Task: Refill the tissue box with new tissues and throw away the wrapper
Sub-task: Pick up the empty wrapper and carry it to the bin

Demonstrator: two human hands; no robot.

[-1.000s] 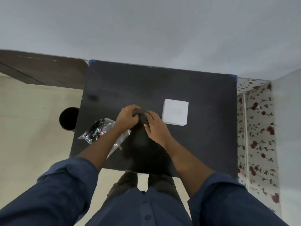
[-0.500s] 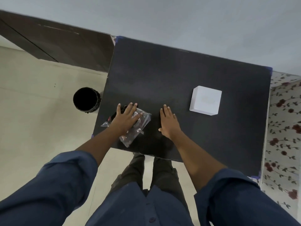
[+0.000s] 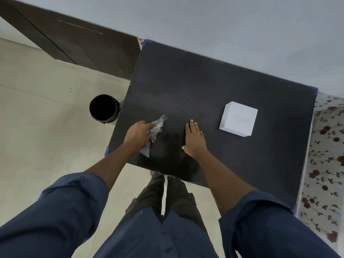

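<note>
Head view: we look down past our own blue sleeves at a pale tiled floor (image 3: 46, 146), the largest thing in sight, with a grey wall (image 3: 223, 25) beyond and a dark wooden panel (image 3: 83, 43) leaning along it at the left. Next in size is the black counter (image 3: 214, 90), its corners marked with blue tape. To its right hangs a flowered cloth (image 3: 327, 155).

On the floor just beside the counter's left edge stands a black bin (image 3: 104, 107), open at the top and dark inside. On the counter's right part sits the white tissue box (image 3: 238, 121), closed, well apart from both hands, with bare counter around it.

Our right hand (image 3: 194, 139) lies flat on the counter, palm down, fingers pressed together and holding nothing. Our left hand (image 3: 138, 134) sits near the counter's left edge with its fingers curled tightly around the crumpled clear wrapper (image 3: 156, 127); one end of the wrapper sticks out above the hand and another below. Only the counter's edge lies between that hand and the bin.
</note>
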